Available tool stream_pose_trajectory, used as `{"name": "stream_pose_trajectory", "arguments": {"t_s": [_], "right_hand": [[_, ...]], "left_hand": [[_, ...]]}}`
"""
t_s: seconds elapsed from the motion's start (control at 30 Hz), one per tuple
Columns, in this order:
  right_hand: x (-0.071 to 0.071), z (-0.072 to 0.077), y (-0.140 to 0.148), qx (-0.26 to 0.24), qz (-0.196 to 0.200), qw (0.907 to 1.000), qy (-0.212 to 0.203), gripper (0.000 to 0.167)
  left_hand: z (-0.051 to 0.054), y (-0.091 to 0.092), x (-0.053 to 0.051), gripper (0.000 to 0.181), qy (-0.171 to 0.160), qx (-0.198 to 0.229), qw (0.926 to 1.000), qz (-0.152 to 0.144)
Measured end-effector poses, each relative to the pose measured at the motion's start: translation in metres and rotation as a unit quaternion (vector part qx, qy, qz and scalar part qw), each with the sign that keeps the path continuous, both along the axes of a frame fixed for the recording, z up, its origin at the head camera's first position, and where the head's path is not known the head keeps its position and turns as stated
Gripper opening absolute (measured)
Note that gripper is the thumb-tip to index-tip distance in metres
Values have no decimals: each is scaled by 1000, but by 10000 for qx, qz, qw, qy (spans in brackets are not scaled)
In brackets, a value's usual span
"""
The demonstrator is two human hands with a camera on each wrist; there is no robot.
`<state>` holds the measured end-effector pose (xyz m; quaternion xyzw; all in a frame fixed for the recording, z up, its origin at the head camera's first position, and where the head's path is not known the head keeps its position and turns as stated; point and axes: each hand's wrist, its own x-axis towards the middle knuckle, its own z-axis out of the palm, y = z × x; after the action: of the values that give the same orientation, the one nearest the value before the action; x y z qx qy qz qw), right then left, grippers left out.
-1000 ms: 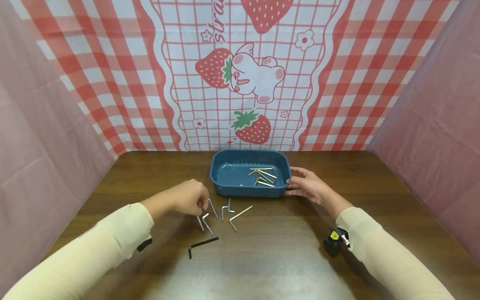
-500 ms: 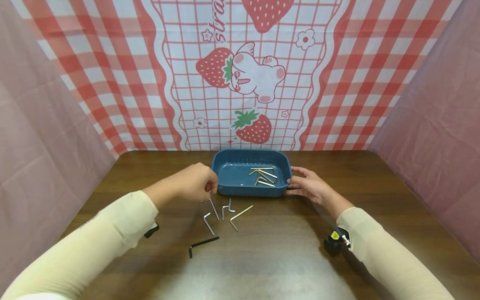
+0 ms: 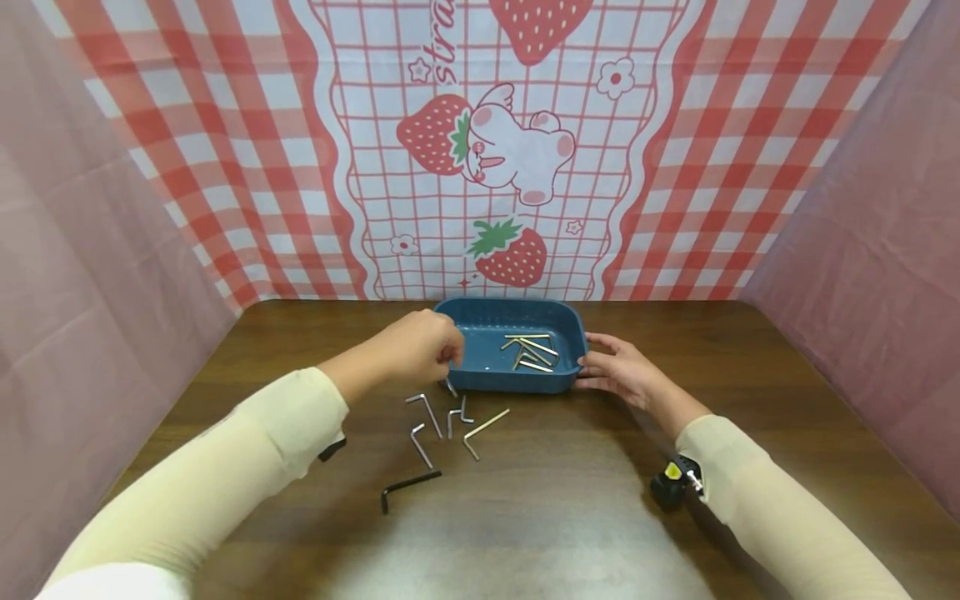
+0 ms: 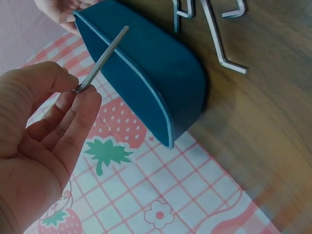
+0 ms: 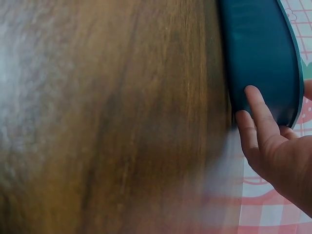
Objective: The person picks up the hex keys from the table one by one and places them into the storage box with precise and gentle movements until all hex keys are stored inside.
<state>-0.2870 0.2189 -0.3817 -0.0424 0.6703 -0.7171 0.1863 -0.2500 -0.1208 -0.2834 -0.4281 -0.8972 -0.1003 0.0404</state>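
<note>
My left hand [image 3: 423,346] is over the left end of a blue plastic bin [image 3: 510,382]. Between thumb and fingertips it pinches a silver hex key [image 4: 105,57], whose long arm points out past the bin's rim in the left wrist view. Several gold hex keys [image 3: 536,347] lie in the right half of the bin. At the bin's right end, my right hand [image 3: 622,372] rests with spread, fairly straight fingers against the outer wall, as the right wrist view also shows at the fingertips [image 5: 251,92].
In front of the bin, several silver hex keys [image 3: 431,412] lie loose on the wooden table [image 3: 555,517]. A gold hex key [image 3: 486,425] is to their right, a black one [image 3: 411,482] nearer me. A checked strawberry cloth [image 3: 517,167] hangs behind the bin.
My left hand has lifted a silver hex key from the table and carried it rightward and away from me to the bin's left end. The right hand has stayed against the bin.
</note>
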Motion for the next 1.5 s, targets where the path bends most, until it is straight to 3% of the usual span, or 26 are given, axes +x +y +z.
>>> {"name": "stream_pose_trajectory", "arguments": {"t_s": [0.23, 0.47, 0.67, 0.9, 1.13, 1.5], "right_hand": [[0, -1, 1, 1, 29, 10000, 86, 69], [0, -2, -1, -7, 49, 9999, 97, 68], [1, -2, -1, -13, 28, 9999, 101, 69], [0, -2, 0, -18, 49, 10000, 68, 69], [1, -1, -1, -5, 45, 9999, 97, 69], [0, -1, 0, 34, 67, 9999, 89, 69]], "left_hand": [[8, 8, -15, 14, 128, -340, 9993, -24], [14, 17, -31, 17, 28, -659, 9971, 386], [14, 23, -46, 15, 59, -750, 9958, 521], [17, 32, -62, 12, -107, -767, 9925, 942], [13, 39, -81, 14, -329, -891, 9891, 1125], [-1, 51, -103, 12, -533, -740, 9796, 1790]]}}
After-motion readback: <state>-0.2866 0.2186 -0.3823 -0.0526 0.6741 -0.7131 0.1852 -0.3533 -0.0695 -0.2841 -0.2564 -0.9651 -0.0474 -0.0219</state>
